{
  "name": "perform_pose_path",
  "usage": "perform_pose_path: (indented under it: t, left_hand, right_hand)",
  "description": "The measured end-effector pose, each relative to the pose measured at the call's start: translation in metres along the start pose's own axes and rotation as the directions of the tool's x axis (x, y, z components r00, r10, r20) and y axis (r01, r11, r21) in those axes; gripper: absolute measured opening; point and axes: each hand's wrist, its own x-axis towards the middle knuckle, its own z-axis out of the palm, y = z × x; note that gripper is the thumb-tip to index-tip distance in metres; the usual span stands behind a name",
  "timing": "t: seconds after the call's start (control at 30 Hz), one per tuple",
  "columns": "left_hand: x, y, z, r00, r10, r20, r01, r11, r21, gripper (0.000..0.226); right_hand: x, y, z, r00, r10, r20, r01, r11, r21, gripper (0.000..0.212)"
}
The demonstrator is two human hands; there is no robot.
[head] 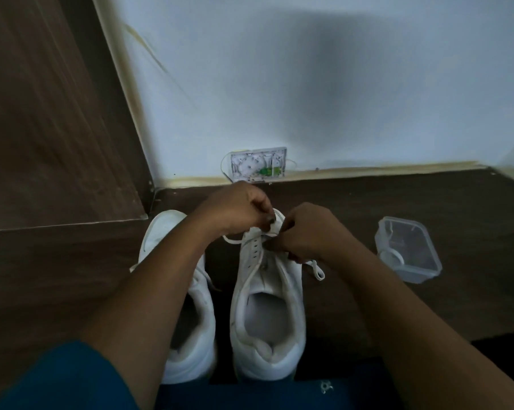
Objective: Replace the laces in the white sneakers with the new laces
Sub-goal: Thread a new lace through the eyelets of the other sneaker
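White lace point(232, 240) pinched by curled left hand point(238, 208) and right hand point(306, 232), over sneaker point(249, 261) forefoot

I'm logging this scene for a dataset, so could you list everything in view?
White low-top sneakers: 2, white, side by side on the floor, toes toward the wall.
White flat shoelace: 1, white, at the right-side sneaker's front eyelets, ends trailing to both sides.
Clear square plastic container: 1, clear, on the floor right of the sneakers, something white coiled inside.
Open wall box: 1, white with a green part, at the wall's base.
Dark wood-grain floor: 1, brown.
Pale wall: 1, whitish, behind.
Brown wooden panel: 1, far left.
Blue garment: 1, bottom edge.
Left hand: 1, pinches the shoelace.
Right hand: 1, pinches the shoelace.
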Motion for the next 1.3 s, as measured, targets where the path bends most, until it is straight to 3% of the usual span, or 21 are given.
perform_pose_path:
  t: [0.07,0.2,0.33,0.53,0.77,0.93,1.07,1.23,1.3]
  left_hand:
    - [0.001,0.004,0.007,0.997,0.02,0.071,-0.032,0.986,0.165,0.016]
    - [0.003,0.007,0.02,0.999,0.037,0.026,-0.044,0.937,0.347,0.027]
    - [0.003,0.002,0.029,0.998,0.03,-0.058,-0.008,0.941,0.339,0.021]
    - [0.005,-0.003,0.032,0.994,0.008,-0.105,0.027,0.944,0.329,0.02]
    - [0.004,-0.004,0.033,0.995,0.01,-0.1,0.021,0.951,0.308,0.021]
    - [0.0,-0.007,0.037,0.991,0.003,-0.132,0.03,0.97,0.242,0.02]
    - [0.004,-0.012,0.04,0.986,-0.118,-0.119,0.132,0.985,0.114,0.022]
    - [0.007,-0.014,0.041,0.974,-0.208,-0.09,0.212,0.977,0.036,0.028]
    - [0.005,-0.015,0.042,0.967,-0.225,-0.123,0.235,0.969,0.076,0.033]
  right_hand:
    - [0.001,0.0,0.003,0.998,0.051,0.021,-0.051,0.999,-0.003,0.023]
    - [0.002,-0.002,0.004,0.993,0.116,-0.034,-0.116,0.993,0.002,0.029]
    - [0.007,0.003,0.002,0.992,0.128,-0.019,-0.128,0.992,0.006,0.018]
    - [0.004,0.006,-0.007,0.962,0.228,0.152,-0.259,0.936,0.238,0.018]
    - [-0.002,0.005,-0.006,0.968,0.23,0.1,-0.249,0.926,0.283,0.013]
    - [0.0,0.001,0.0,0.977,0.204,0.06,-0.212,0.953,0.218,0.016]
    - [-0.001,-0.001,0.004,0.979,0.194,0.066,-0.204,0.956,0.213,0.019]
    - [-0.009,-0.016,0.011,0.997,0.052,-0.053,-0.06,0.985,-0.162,0.013]
    - [-0.008,-0.017,0.011,0.992,0.048,-0.114,-0.069,0.979,-0.194,0.019]
